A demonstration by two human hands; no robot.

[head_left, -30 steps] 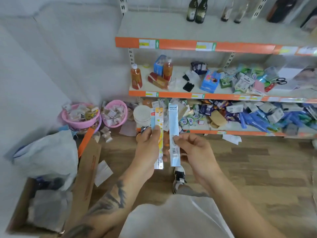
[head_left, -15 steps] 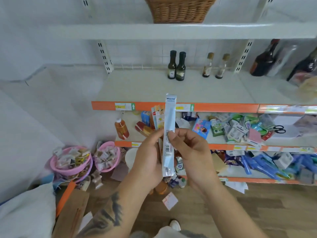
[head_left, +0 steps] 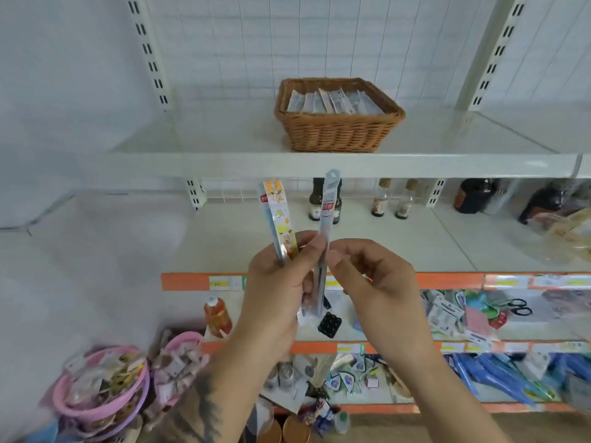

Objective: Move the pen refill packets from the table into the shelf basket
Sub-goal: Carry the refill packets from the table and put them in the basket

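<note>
Two slim pen refill packets (head_left: 323, 238) are standing upright mid-scene, the left hand (head_left: 275, 289) gripping them while the right hand (head_left: 371, 279) is pinching the pale one; they look light, thin and bendy, best held mid-length. Farther off, the wicker basket (head_left: 339, 132) is sitting on the white shelf (head_left: 224, 161), already holding packets.

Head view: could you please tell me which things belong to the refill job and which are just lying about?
Job:
- orange refill packet, in left hand
- pale blue refill packet, right hand pinching it
- wicker basket

Lying about:
- dark bottles
- pink tubs
- scissors
</note>
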